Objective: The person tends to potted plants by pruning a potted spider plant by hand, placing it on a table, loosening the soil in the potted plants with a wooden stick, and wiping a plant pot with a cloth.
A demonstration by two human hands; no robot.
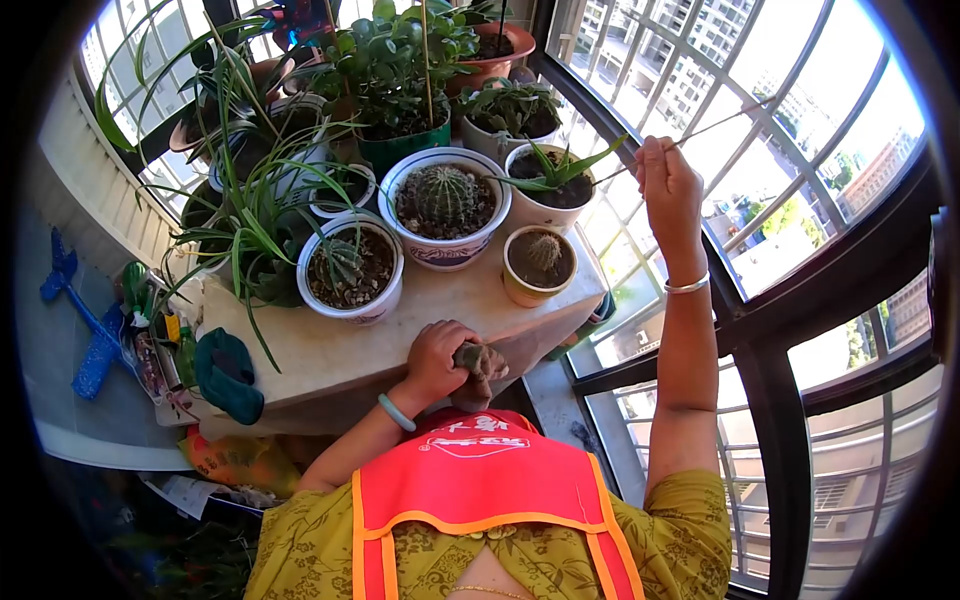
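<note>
Raised at the right, before the barred window, my right hand (668, 180) pinches a long thin stick (725, 121), whose lower end points toward the aloe pot (550, 190). My left hand (438, 358) rests at the table's front edge, its fingers closed round a crumpled brown-green glove (480, 365). Behind that hand stand a white pot with a round cactus (445, 198), a smaller white pot with a cactus (342, 262) and a little pot with a small cactus (540, 252).
Leafy potted plants (395, 75) crowd the back of the table (300, 350). A dark green glove (228, 375), bottles (186, 355) and a blue toy plane (98, 350) lie at the left. Window bars (760, 215) run along the right.
</note>
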